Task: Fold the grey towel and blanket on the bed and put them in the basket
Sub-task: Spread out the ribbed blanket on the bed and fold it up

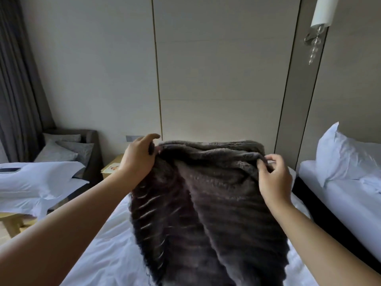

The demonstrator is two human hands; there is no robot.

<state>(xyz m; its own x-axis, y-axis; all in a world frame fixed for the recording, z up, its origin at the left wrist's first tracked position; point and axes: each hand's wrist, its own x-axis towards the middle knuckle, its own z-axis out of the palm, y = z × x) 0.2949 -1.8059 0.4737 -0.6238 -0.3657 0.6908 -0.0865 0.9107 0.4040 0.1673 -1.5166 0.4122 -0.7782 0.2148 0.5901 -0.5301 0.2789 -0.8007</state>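
Fingers (262,163) of right hand (275,179) pinch the top edge of the grey blanket (206,193); left hand (139,156) grips the other top corner. Blanket held up, hanging over the white bed (107,250), lower part probably resting on it. 2 pillows (346,155) on the right.

bed (107,254) w/ white sheet, grey blanket (210,213) lower end on it
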